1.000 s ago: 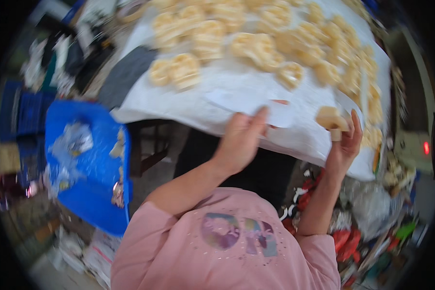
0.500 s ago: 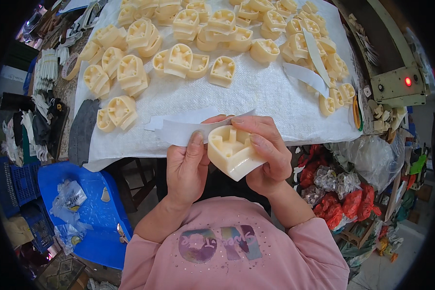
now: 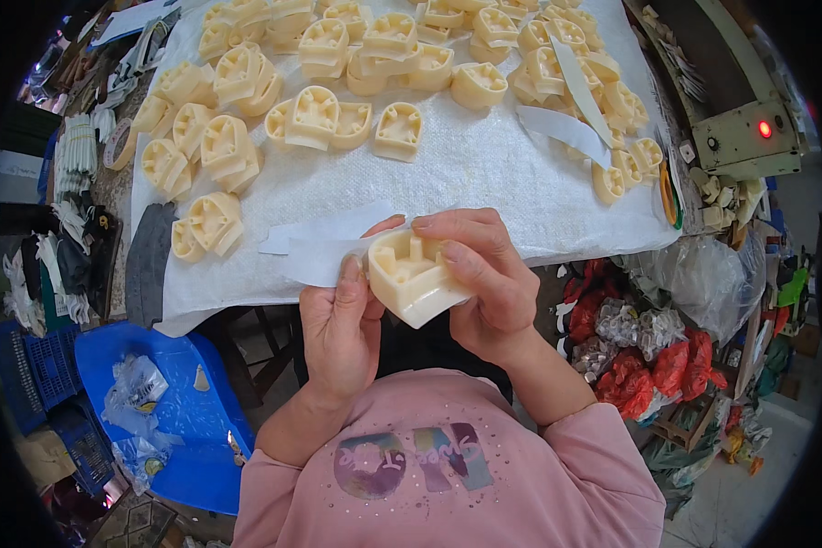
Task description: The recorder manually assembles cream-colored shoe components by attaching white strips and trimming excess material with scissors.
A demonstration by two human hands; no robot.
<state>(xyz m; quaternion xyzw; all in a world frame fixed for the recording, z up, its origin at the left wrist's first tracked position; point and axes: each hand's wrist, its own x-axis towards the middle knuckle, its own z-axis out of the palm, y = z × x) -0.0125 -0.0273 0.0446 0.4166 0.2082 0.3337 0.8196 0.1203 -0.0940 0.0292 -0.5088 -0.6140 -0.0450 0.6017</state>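
Cream plastic fills most of what I see from the head camera: one moulded part (image 3: 413,279), hollow side up with ribs showing inside, sits between both hands just off the near edge of the table (image 3: 484,173). My right hand (image 3: 484,283) is closed around its right side, fingers curled over the top rim and the thumb underneath. My left hand (image 3: 340,329) grips the left side, thumb pressed against the rim, and a white paper strip (image 3: 324,251) lies touching that thumb and the part, reaching back onto the table. A white cloth (image 3: 466,155) covers the tabletop, and dozens of similar cream parts (image 3: 315,114) lie scattered across it, well apart from the one I hold; two more white strips (image 3: 566,123) rest among those at the right. Beyond the table's right end stands a grey machine (image 3: 740,119) with a red light (image 3: 764,129) lit. Below left is a blue stool (image 3: 178,402), and red and clear bags (image 3: 648,356) are heaped at lower right.
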